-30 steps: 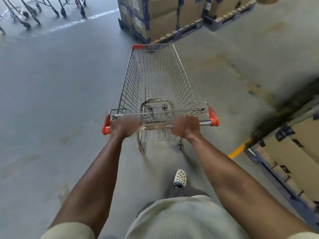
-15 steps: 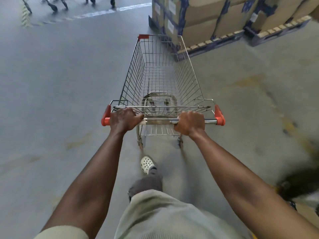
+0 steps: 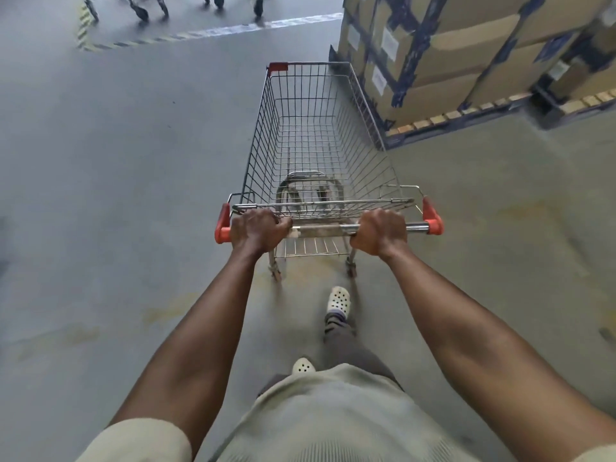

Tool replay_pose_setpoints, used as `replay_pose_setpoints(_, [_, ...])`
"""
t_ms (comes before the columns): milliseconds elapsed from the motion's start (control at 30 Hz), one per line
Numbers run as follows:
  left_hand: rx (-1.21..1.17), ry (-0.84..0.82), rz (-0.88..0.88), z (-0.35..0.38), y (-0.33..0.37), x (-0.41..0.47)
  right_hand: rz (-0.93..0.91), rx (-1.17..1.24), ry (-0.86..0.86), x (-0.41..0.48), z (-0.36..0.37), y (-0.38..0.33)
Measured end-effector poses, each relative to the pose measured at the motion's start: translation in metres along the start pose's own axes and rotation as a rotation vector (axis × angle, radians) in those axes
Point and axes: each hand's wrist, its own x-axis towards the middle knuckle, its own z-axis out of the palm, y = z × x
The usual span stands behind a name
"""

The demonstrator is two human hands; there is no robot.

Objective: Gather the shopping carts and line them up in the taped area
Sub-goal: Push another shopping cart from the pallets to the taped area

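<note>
Both hands clenching the handlebar [image 3: 321, 229] of the wire shopping cart [image 3: 316, 151]: left hand [image 3: 255, 230] near the red end cap at 9 o'clock, right hand [image 3: 380, 231] toward 3. Cart sitting centre frame, nose pointing to 12. Its right rim is running just beside the pallet of boxes [image 3: 450, 78] at 1–2 o'clock. Open concrete floor [image 3: 116, 161] lying from 7 to 11. Striped floor tape [image 3: 200, 33] and parked cart wheels [image 3: 140, 11] showing at 11.

Empty wire shopping cart [image 3: 320, 155], upright, red corners
</note>
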Motion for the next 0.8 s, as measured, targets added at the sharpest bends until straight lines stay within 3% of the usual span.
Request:
replay_pose_setpoints(300, [-0.028,0.078,-0.092,-0.036,-0.060,0.174,-0.107,-0.008,0.043,0.210,-0.030,-0.044])
replay_pose_setpoints(800, [-0.115,0.134,-0.324,-0.100,-0.178,0.439,-0.275,0.040,-0.048,0.512,-0.097,-0.152])
